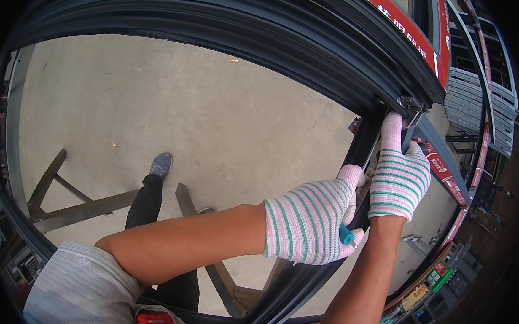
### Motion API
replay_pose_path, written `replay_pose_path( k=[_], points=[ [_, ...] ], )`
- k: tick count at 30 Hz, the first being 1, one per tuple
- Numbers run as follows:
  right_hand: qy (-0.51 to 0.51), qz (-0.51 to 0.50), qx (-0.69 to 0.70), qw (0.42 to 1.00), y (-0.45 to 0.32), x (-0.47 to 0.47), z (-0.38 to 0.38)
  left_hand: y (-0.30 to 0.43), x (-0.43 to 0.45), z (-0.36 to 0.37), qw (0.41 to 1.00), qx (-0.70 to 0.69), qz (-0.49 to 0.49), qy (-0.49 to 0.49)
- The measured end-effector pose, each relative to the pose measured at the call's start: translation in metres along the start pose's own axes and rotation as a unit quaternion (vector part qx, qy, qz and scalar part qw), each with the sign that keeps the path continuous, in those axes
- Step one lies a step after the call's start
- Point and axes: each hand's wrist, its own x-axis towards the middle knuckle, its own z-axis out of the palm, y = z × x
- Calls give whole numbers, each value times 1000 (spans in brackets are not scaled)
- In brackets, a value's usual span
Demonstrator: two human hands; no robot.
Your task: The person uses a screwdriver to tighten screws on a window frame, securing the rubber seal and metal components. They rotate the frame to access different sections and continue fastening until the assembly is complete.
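Both hands wear pink, white and green striped knit gloves. My left hand (pixel 316 216) is closed around a tool with a teal handle (pixel 346 235), its metal tip sticking out near the little finger. The thumb side of that hand lies against the side member of a dark metal window or door frame (pixel 359 143). Farther up that member, my right hand (pixel 401 170) reaches to the frame's corner, one finger pressed beside a metal fitting (pixel 410 104). Whether its fingers hold something is hidden.
Ribbed dark profiles (pixel 206 18) cross the top. Metal support legs (pixel 87 211) stand on the concrete floor (pixel 191 109) near my shoe (pixel 161 164). Wrapped profiles (pixel 481 104) are stacked at the right, above a green box (pixel 442 278) and other items.
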Motion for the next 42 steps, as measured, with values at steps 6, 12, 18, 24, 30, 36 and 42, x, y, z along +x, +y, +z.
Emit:
replay_pose_path(
  k=[6, 12, 18, 24, 30, 36, 42],
  points=[
    [13, -3, 6, 1000, 1, 0, -3, -18, 1, -19, 985, -135, 45, -93],
    [11, 13, 8, 1000, 5, -1, -12, -14, 11, -32, 951, -249, -36, -182],
    [6, -3, 22, 1000, 7, 2, 0, -31, 3, -15, 933, -338, -20, -120],
    [19, -18, 42, 999, 2, -3, -4, -29, 5, -13, 889, -425, -56, -161],
    [62, -35, 58, 996, 10, -4, -2, -28, 11, -19, 921, -333, -34, -201],
    [31, -17, -3, 999, 7, 1, -5, -23, 18, -26, 968, -147, -27, -204],
    [7, -7, 4, 1000, 6, 1, -7, -3, 24, -35, 969, 2, -84, -233]
  ],
)
